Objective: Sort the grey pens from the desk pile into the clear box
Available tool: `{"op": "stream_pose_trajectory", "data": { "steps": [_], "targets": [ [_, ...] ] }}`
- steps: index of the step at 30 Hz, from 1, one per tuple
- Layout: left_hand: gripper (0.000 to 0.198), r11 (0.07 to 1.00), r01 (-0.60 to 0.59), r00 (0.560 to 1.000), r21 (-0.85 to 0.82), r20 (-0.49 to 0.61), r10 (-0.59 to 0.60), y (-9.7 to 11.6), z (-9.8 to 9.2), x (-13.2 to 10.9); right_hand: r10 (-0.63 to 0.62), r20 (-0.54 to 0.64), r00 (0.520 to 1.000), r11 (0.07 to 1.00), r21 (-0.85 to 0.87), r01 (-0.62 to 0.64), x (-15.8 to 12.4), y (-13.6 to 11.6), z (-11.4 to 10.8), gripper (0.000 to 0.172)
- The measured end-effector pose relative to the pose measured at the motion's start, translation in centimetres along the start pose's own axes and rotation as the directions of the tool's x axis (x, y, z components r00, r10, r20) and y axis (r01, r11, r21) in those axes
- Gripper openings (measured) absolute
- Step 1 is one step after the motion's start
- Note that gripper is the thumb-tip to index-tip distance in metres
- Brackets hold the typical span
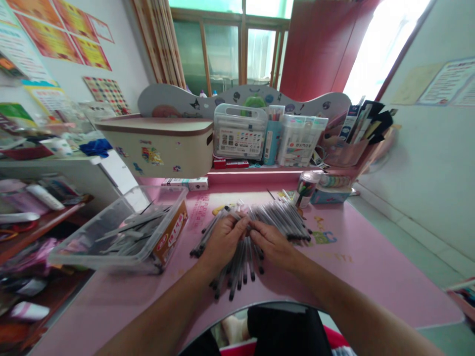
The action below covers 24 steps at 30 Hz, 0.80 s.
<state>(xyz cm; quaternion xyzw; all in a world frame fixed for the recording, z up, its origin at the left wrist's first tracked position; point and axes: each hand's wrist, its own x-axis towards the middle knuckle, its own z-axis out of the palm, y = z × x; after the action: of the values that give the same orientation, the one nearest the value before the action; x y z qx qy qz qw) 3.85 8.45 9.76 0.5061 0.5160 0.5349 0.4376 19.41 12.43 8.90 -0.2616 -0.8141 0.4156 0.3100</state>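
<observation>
My left hand (224,236) and my right hand (270,243) meet over the pink desk, with fingers closed together at the fingertips. What they pinch is too small and hidden to name. Beneath and in front of them, several clear pens with black ends (237,272) fan out toward me. More such pens (284,220) lie side by side behind and to the right of my right hand. Another few pens (206,237) rest to the left of my left hand.
A clear plastic bin (148,257) holding grey items stands on the desk's left. Behind are a lidded cream box (159,148), a marker case (240,133), a pen jar (306,188) and a blue box (330,196). The pink desk (371,267) curves inward before me.
</observation>
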Motion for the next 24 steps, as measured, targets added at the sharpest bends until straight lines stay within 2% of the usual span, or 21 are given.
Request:
{"op": "stream_pose_trajectory", "data": {
  "steps": [3,6,10,13,17,22,24],
  "targets": [
    [0.03,1.0,-0.009,1.0,-0.015,0.007,0.009,-0.4,0.0,-0.1,0.028,0.009,1.0,0.997,0.066,-0.029,0.0,0.6,0.3,0.028],
    [0.03,0.999,-0.007,1.0,-0.035,-0.01,0.007,-0.5,-0.1,-0.2,0.106,0.04,0.994,0.968,0.223,-0.112,0.0,1.0,0.7,0.031],
    [0.03,0.998,0.008,1.0,-0.064,0.006,-0.008,-0.6,-0.2,-0.2,0.191,0.135,0.972,0.857,0.459,-0.232,-0.1,0.7,0.8,0.035],
    [0.032,0.993,0.025,0.999,-0.112,0.029,-0.022,-0.6,-0.1,-0.2,0.247,0.196,0.949,0.76,0.568,-0.315,0.0,0.0,0.7,0.037],
    [0.033,0.988,0.031,0.999,-0.151,0.048,-0.024,-0.4,-0.2,-0.3,0.296,0.246,0.923,0.688,0.615,-0.385,0.0,-0.5,0.7,0.039],
    [0.035,0.971,0.057,0.998,-0.234,0.043,-0.049,0.4,-0.8,0.0,0.257,0.3,0.919,0.692,0.607,-0.392,0.0,0.1,0.4,0.047],
    [0.039,0.951,0.086,0.996,-0.296,0.038,-0.078,0.5,-1.1,0.2,0.263,0.274,0.925,0.701,0.604,-0.378,0.0,0.3,0.0,0.049]
  ]
}}
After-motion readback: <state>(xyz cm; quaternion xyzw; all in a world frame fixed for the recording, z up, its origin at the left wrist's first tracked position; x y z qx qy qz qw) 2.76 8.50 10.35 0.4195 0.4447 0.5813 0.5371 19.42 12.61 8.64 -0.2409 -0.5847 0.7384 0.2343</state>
